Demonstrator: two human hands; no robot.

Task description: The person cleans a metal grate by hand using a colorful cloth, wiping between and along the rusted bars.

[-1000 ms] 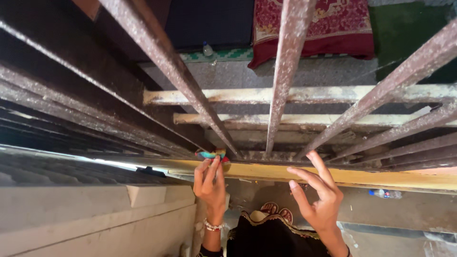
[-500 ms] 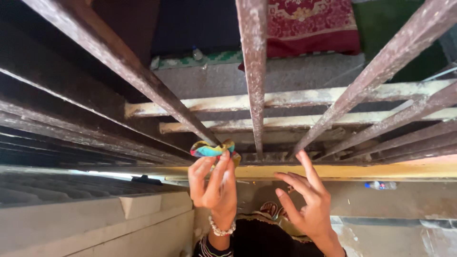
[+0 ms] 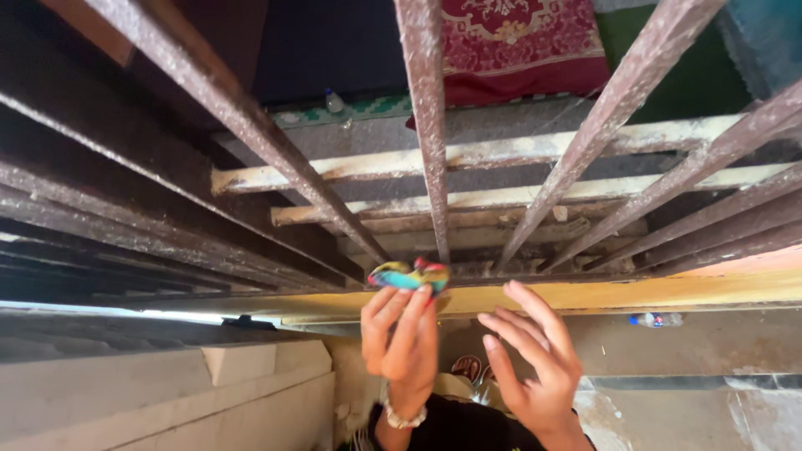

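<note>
My left hand (image 3: 403, 338) pinches a small multicoloured cloth (image 3: 408, 275) against the bottom of a rusty window grille, between two bars. A beaded bracelet circles that wrist. My right hand (image 3: 531, 360) hovers just to the right with fingers spread, holding nothing, its fingertips near the yellow sill (image 3: 635, 292). The central bar (image 3: 424, 125) rises right above the cloth.
Rusty iron bars (image 3: 225, 108) fan out overhead, with cream crossbars (image 3: 501, 150) behind them. Beyond lie a red patterned rug (image 3: 518, 42) and a small bottle (image 3: 335, 102). A concrete ledge (image 3: 167, 376) is at the left. Another bottle (image 3: 656, 319) lies on the floor below.
My left hand has carried the cloth rightward along the base of the grille, from beside the left bar to under the central bar. My right hand stayed open beside it.
</note>
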